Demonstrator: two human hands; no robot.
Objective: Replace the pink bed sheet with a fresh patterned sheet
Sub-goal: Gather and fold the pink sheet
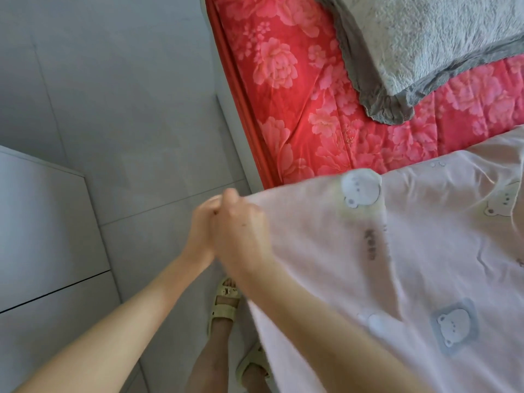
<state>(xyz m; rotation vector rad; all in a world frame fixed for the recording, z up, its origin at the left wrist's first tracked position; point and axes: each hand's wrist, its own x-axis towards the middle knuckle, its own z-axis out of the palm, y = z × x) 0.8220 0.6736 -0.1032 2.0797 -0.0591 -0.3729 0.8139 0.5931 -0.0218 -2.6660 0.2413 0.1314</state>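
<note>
**Sheet corner held at the bed's left edge**

The pale pink sheet (397, 265), printed with bears, covers the near right part of the bed. Its corner is lifted off the left edge and drawn out over the floor (127, 95). The right hand (241, 225) has its grip clamped on that corner, fingers curled round the cloth. The left hand (202, 225) is curled tight against it, thumbs touching. Whether its grip also holds cloth is hidden behind the right hand.

Beyond the sheet's far edge the red floral mattress (297, 95) lies bare, with a grey fleecy blanket (425, 38) on it at far right. A white cabinet (42, 222) stands at the left, and sandals (225, 304) show below the hands.

I cannot say for sure whether this sheet is coming off or going on. Either way, the step seems to be handling the corner.

- To do it well, both hands should hold the hem itself, not a loose fold.
- The pull should run level and straight along the bed edge so the cloth slides rather than bunches.
- The blanket probably needs watching, since a snag under it would drag it along.
- The corner is best kept up off the floor.
</note>
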